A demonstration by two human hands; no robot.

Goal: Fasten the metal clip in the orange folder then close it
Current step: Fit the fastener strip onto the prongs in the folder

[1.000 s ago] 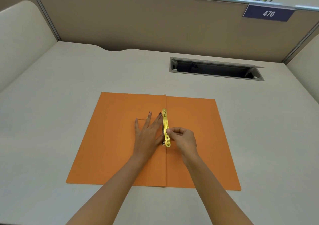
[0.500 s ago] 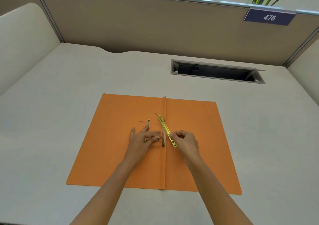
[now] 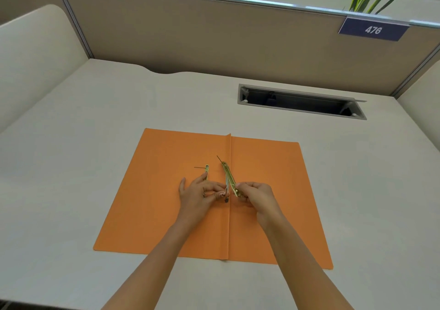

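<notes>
Since a second ago, when the brass bar lay flat along the spine under my right fingers, I have lifted it: the metal clip (image 3: 230, 178) now tilts up off the orange folder (image 3: 266, 174), its far tip leaning left of the centre crease and its near end pinched in my right hand (image 3: 258, 195), fingers curled tight around it. My left hand (image 3: 199, 192) has slid back toward me and no longer lies spread flat; its fingertips are drawn together just left of the crease, touching what I think is an upright prong of the fastener, though the view is too small there to be sure. A second, shorter brass piece (image 3: 206, 172) lies on the left flap just beyond my left hand, with a thin dark line beside it. The folder is open flat, both flaps down on the desk (image 3: 71, 167), the crease running straight away from me. Its near edge sits close to the desk's front edge, where my forearms cross it. To the left and right of the folder the desk is bare and wide. Beyond the far edge of the folder there is open surface up to the cable slot (image 3: 301, 101) at the right rear, well apart from the folder. The partition wall (image 3: 202, 33) closes the back, with a plate (image 3: 373, 29) reading 476 at its upper right.
</notes>
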